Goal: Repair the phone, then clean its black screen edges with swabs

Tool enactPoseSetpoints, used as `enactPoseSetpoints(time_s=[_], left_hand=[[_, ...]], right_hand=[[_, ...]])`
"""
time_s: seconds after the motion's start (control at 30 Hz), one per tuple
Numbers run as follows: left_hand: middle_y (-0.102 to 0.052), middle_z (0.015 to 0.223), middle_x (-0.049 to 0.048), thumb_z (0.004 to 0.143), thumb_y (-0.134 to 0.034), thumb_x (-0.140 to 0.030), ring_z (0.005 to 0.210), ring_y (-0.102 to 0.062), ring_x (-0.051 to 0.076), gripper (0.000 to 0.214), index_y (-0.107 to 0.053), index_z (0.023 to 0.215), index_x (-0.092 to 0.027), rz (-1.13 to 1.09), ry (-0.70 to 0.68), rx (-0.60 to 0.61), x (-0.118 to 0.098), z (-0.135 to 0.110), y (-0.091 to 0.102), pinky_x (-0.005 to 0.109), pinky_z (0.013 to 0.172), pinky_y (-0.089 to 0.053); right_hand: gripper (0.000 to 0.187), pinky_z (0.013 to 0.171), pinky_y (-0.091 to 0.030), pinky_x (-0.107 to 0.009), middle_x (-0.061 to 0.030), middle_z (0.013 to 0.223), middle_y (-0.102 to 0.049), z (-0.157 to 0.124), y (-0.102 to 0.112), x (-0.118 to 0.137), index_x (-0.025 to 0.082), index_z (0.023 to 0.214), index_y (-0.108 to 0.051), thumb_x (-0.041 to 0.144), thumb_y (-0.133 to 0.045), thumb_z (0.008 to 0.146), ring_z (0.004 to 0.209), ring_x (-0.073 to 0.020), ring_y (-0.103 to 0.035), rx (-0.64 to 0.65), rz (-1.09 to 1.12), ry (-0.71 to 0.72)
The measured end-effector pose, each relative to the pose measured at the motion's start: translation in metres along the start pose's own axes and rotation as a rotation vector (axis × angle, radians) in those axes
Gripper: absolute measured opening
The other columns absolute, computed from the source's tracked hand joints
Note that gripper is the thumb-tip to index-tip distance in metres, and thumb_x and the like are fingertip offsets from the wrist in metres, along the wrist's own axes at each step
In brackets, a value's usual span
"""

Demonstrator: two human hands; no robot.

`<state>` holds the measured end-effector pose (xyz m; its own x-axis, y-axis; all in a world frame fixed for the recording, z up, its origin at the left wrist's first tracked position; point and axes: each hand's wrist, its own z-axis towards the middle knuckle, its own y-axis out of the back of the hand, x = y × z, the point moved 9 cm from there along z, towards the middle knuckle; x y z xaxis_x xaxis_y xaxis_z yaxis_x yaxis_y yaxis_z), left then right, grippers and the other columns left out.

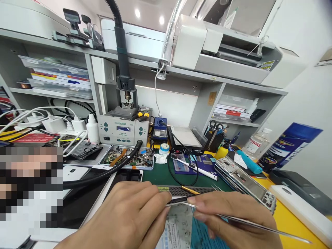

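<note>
My left hand (135,214) is closed, thumb and fingers pinching the near end of a thin dark piece with a silvery edge (178,200). The fingers hide most of that piece, so I cannot tell what it is. From the other side my right hand (228,218) grips a slim metal tool (264,227). Its long shaft sticks out to the lower right, and its other end meets the dark piece between my hands. Beneath them lies a blue and white printed sheet (178,226). A gold-coloured pen-like tool (190,190) rests just behind.
A phone frame (243,176) lies at right on other phones. Behind are a toothbrush (194,167), a tray of circuit boards (127,157) and a hot-air station (123,129). A black hose (103,174) crosses at left. A spray can (287,147) stands at right.
</note>
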<state>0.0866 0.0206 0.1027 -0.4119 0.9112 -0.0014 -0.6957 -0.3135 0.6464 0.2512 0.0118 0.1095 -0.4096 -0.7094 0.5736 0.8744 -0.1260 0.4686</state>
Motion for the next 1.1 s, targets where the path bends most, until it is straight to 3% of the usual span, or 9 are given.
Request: enactPoseSetpoints(time_s=[0.07,0.13,0.37,0.6,0.7,0.83,1.0,1.1], left_hand=[[-0.073,0.076,-0.0001,0.096,-0.05,-0.012,0.061,-0.07,0.018,0.017,-0.066,0.097,-0.017,0.002,-0.004,-0.013,-0.002,0.0,0.002,0.032,0.053,-0.055],[-0.072,0.075,0.0,0.096,-0.05,-0.011,0.061,-0.071,0.018,0.016,-0.064,0.092,-0.017,0.009,0.007,-0.012,-0.002,0.0,0.003,0.032,0.054,-0.056],[-0.074,0.076,0.0005,0.098,-0.048,-0.017,0.06,-0.071,0.019,0.017,-0.065,0.096,-0.017,-0.008,-0.021,-0.054,0.0,-0.004,-0.001,0.034,0.053,-0.056],[-0.075,0.077,-0.0003,0.098,-0.048,-0.014,0.062,-0.072,0.018,0.019,-0.067,0.097,-0.018,0.0,0.015,-0.004,0.002,-0.004,-0.003,0.033,0.055,-0.057],[-0.075,0.078,-0.0001,0.098,-0.048,-0.012,0.061,-0.072,0.018,0.02,-0.067,0.098,-0.017,0.005,0.009,-0.045,0.001,-0.001,0.001,0.032,0.054,-0.056],[-0.075,0.078,0.0004,0.097,-0.047,-0.013,0.059,-0.071,0.018,0.02,-0.067,0.1,-0.016,-0.006,-0.025,-0.087,-0.001,0.0,0.002,0.033,0.051,-0.055],[-0.074,0.078,0.0007,0.097,-0.05,-0.014,0.062,-0.071,0.019,0.017,-0.066,0.096,-0.016,-0.003,-0.012,-0.019,0.001,-0.003,-0.003,0.034,0.053,-0.056],[-0.075,0.077,0.0009,0.098,-0.049,-0.015,0.061,-0.071,0.019,0.018,-0.066,0.096,-0.016,-0.007,-0.024,-0.041,0.001,-0.004,-0.001,0.034,0.053,-0.056]], right_hand=[[0.036,0.043,-0.062,-0.012,0.001,0.098,-0.085,-0.001,0.001,-0.004,0.03,0.102,-0.083,0.004,-0.081,0.078,0.056,-0.0144,-0.079,-0.014,0.017,-0.025],[0.036,0.043,-0.062,-0.013,0.0011,0.098,-0.085,-0.001,0.001,-0.006,0.03,0.102,-0.083,0.004,-0.08,0.079,0.051,-0.0135,-0.077,-0.009,0.014,-0.038],[0.035,0.041,-0.062,-0.012,0.0017,0.091,-0.086,0.001,0.001,-0.004,0.031,0.096,-0.085,0.003,-0.082,0.075,0.068,-0.0178,-0.082,-0.053,0.031,-0.039],[0.036,0.053,-0.066,-0.014,0.002,0.086,-0.086,0.0,0.004,-0.001,0.031,0.093,-0.085,0.001,-0.082,0.073,0.071,-0.0186,-0.082,-0.072,0.008,-0.037],[0.036,0.054,-0.066,-0.014,0.0017,0.089,-0.086,0.0,0.003,-0.001,0.031,0.095,-0.084,0.002,-0.081,0.074,0.073,-0.0186,-0.082,-0.06,0.006,-0.026],[0.034,0.072,-0.067,-0.015,0.0007,0.089,-0.086,0.003,0.001,0.005,0.026,0.095,-0.085,0.0,-0.082,0.073,0.075,-0.0177,-0.083,-0.039,-0.027,0.031],[0.035,0.063,-0.066,-0.012,0.0011,0.092,-0.086,0.006,0.001,0.006,0.026,0.097,-0.084,0.0,-0.081,0.074,0.076,-0.0174,-0.083,-0.039,0.009,0.036],[0.036,0.068,-0.066,-0.012,0.0011,0.092,-0.086,0.006,0.0,0.006,0.026,0.097,-0.084,-0.001,-0.08,0.074,0.077,-0.0168,-0.083,-0.032,0.006,0.035]])
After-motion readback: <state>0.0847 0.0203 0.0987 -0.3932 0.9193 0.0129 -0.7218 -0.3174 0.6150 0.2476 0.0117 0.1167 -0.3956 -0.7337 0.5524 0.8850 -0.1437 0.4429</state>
